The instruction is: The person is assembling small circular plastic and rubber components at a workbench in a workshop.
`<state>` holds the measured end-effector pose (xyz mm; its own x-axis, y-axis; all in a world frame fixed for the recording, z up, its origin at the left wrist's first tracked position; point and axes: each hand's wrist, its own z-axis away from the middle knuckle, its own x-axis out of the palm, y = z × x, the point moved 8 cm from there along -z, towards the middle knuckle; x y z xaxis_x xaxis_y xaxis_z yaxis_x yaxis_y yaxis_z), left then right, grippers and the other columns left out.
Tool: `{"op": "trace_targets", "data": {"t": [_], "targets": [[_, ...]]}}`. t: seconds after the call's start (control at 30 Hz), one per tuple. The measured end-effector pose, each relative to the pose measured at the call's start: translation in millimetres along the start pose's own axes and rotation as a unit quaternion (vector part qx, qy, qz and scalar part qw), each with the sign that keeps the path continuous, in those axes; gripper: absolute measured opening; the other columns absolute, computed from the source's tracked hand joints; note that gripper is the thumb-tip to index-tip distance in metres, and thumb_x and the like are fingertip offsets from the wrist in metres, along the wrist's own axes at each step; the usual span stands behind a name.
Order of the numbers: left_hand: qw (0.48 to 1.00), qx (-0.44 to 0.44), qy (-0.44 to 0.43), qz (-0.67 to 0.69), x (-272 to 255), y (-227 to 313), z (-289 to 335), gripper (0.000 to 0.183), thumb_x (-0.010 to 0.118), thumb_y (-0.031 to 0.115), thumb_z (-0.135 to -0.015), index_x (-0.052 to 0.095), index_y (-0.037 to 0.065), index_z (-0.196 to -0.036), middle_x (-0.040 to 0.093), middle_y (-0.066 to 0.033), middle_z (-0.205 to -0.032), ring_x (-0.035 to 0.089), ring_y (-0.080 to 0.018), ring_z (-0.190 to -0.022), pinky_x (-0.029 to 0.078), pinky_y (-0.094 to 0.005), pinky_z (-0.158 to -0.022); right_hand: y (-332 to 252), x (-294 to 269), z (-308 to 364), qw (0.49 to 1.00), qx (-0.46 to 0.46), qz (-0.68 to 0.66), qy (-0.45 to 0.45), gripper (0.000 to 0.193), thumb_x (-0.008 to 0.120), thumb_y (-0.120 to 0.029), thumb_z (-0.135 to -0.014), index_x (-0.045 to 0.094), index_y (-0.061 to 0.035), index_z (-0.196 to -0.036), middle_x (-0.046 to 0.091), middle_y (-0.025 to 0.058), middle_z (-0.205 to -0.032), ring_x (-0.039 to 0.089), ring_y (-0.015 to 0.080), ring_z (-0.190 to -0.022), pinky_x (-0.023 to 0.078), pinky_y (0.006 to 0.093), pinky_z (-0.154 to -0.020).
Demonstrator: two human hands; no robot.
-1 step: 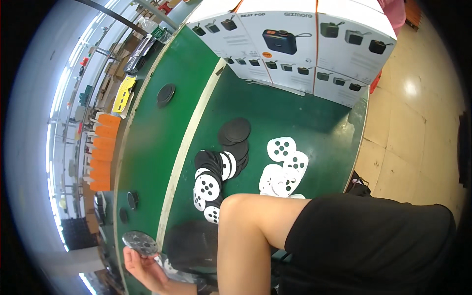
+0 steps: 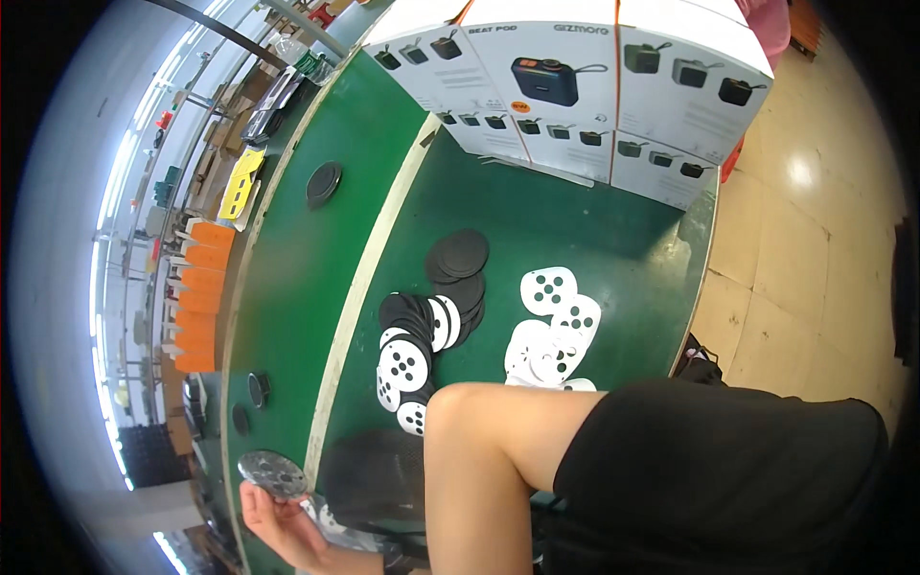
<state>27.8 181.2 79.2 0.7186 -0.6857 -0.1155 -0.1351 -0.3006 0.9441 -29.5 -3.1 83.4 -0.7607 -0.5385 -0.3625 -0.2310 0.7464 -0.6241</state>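
At the lower left, my left hand (image 2: 280, 527) pinches the edge of a grey, spotted round disc (image 2: 273, 473) between fingers and thumb, holding it up at a slant. A bent bare arm with a black sleeve, apparently my right, crosses the front; its hand is outside the picture. Beyond the elbow, an overlapping row of black round pads (image 2: 463, 253) lies on the green table (image 2: 613, 225), some showing white faces with several holes (image 2: 403, 366). To their right is a loose pile of white cut-out pieces (image 2: 577, 321), also with holes. The arm partly covers both groups.
White printed boxes (image 2: 561, 77) stand stacked at the table's far end. A pale strip (image 2: 369, 268) divides the table from a green lane carrying dark round parts (image 2: 324, 182). Orange pieces (image 2: 201, 287) and a yellow sheet (image 2: 241, 182) lie further left. Tiled floor (image 2: 767, 240) is at right.
The bent arm has shifted very slightly downward, showing a little more of the white pieces beside it. The left hand and its disc look unmoved.
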Motion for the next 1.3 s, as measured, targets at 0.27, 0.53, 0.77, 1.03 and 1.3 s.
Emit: {"op": "trace_targets", "data": {"t": [0.27, 0.53, 0.77, 1.03, 1.3], "targets": [[0.998, -0.014, -0.049, 0.044, 22, 6, 4, 0.013, 0.053, 0.013, -0.091, 0.051, -0.001, -0.093, 0.057, -0.0061, -0.081, 0.052, -0.0087, -0.064, 0.050, -0.0239, -0.053, 4, 7, 0, 1.000, 0.010, -0.024, -0.009, 0.012, 0.055, -0.005, -0.080, 0.059, 0.0017, -0.088, 0.061, 0.0160, -0.075, 0.061, 0.0288, -0.069, 0.050, 0.0381, -0.063], [0.997, -0.018, -0.037, 0.066, 21, 4, 8, 0.014, 0.054, 0.010, -0.091, 0.054, -0.004, -0.093, 0.057, -0.0054, -0.076, 0.053, -0.0087, -0.060, 0.056, -0.0276, -0.054, 4, 27, 1, 0.995, 0.021, -0.084, -0.056, 0.012, 0.055, -0.004, -0.079, 0.059, 0.0022, -0.090, 0.061, 0.0166, -0.075, 0.061, 0.0292, -0.069, 0.050, 0.0382, -0.063], [0.997, -0.031, -0.035, 0.069, 21, -4, 5, 0.013, 0.053, 0.008, -0.090, 0.055, -0.005, -0.093, 0.057, -0.0054, -0.075, 0.054, -0.0081, -0.061, 0.056, -0.0278, -0.054, 10, 32, 0, 0.991, 0.039, -0.114, -0.058, 0.013, 0.056, -0.003, -0.079, 0.058, 0.0026, -0.091, 0.061, 0.0170, -0.075, 0.061, 0.0296, -0.069, 0.050, 0.0383, -0.064], [0.995, -0.030, -0.038, 0.083, 21, -5, 6, 0.015, 0.052, 0.009, -0.091, 0.056, -0.006, -0.094, 0.064, -0.0120, -0.083, 0.063, -0.0143, -0.065, 0.057, -0.0299, -0.055, 14, 39, 5, 0.984, 0.079, -0.148, -0.056, 0.015, 0.056, -0.002, -0.079, 0.057, 0.0031, -0.093, 0.060, 0.0176, -0.075, 0.061, 0.0301, -0.069, 0.050, 0.0385, -0.064], [0.993, -0.051, -0.053, 0.094, 42, 0, 15, 0.017, 0.053, 0.008, -0.090, 0.056, -0.008, -0.096, 0.065, -0.0139, -0.082, 0.065, -0.0177, -0.065, 0.058, -0.0316, -0.055, -4, 2, 19, 0.975, 0.184, -0.122, 0.020, 0.016, 0.056, 0.000, -0.078, 0.057, 0.0036, -0.094, 0.060, 0.0181, -0.075, 0.061, 0.0306, -0.069, 0.050, 0.0386, -0.064]]}}
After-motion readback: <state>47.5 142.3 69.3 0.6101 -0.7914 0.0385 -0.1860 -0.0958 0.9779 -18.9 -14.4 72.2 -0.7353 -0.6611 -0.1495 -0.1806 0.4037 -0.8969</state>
